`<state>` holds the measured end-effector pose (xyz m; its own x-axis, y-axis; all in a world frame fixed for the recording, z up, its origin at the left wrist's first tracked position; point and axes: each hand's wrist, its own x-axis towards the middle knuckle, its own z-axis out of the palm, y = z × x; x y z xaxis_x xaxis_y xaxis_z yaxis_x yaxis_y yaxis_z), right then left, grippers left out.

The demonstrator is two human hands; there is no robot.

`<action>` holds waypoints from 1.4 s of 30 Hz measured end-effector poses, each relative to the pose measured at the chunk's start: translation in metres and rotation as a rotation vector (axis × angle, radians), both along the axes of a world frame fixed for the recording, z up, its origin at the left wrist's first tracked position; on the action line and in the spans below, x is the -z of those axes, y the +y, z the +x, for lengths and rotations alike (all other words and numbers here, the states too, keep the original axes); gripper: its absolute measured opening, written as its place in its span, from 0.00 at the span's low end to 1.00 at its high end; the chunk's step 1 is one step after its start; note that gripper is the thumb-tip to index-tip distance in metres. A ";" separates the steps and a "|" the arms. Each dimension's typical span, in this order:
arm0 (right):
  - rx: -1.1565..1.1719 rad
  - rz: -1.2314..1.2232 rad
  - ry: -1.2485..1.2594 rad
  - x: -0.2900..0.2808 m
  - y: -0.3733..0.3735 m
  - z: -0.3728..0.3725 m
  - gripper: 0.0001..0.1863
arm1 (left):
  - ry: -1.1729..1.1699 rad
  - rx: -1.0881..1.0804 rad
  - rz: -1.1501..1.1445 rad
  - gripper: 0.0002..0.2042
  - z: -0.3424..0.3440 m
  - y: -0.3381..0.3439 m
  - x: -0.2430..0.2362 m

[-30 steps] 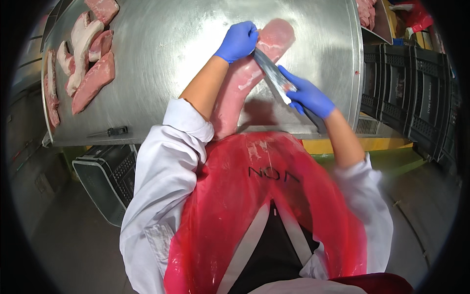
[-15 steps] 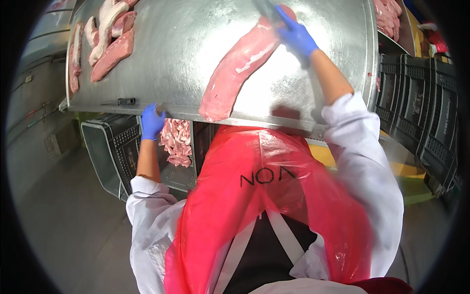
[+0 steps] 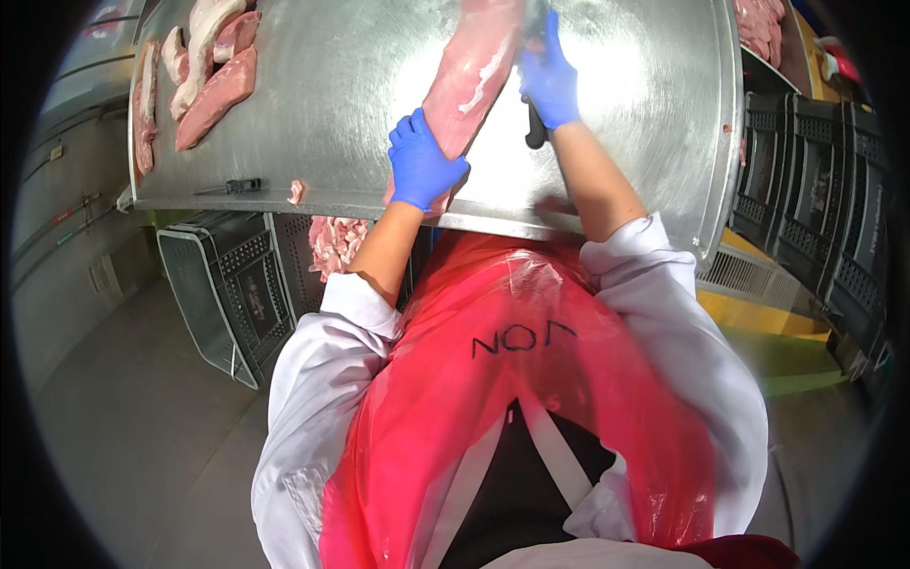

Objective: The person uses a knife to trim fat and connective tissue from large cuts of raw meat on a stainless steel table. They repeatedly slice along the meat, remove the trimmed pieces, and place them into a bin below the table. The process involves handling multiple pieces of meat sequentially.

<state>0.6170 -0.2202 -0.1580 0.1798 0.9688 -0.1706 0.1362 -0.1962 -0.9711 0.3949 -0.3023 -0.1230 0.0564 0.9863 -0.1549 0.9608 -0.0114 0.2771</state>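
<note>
A long pink strip of meat, shaped like a tenderloin (image 3: 469, 85), lies lengthwise on the steel table (image 3: 332, 104) in front of me. My left hand (image 3: 424, 166), in a blue glove, is closed around its near end. On the right of the strip, my right hand (image 3: 550, 81), also blue-gloved, grips a knife whose black handle (image 3: 536, 131) sticks out below the fist. The blade points away from me along the far part of the meat and is blurred. A small meat scrap (image 3: 297, 192) sits by the table's near edge, left of my left hand.
Several more meat pieces (image 3: 216, 100) lie at the table's far left. A thin tool with a black handle (image 3: 244, 186) rests near the front edge. Below stand a grey crate (image 3: 213, 294) and a container of meat trimmings (image 3: 334, 245). Black crates (image 3: 815, 180) are stacked at right.
My left hand has come from the table edge onto the meat's near end. The meat has shifted away from me. My right hand moved slightly left and nearer. A scrap now shows on the table.
</note>
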 end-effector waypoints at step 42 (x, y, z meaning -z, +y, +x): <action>-0.123 -0.248 0.312 -0.029 -0.130 0.182 0.42 | -0.159 0.167 0.142 0.37 0.095 0.231 0.055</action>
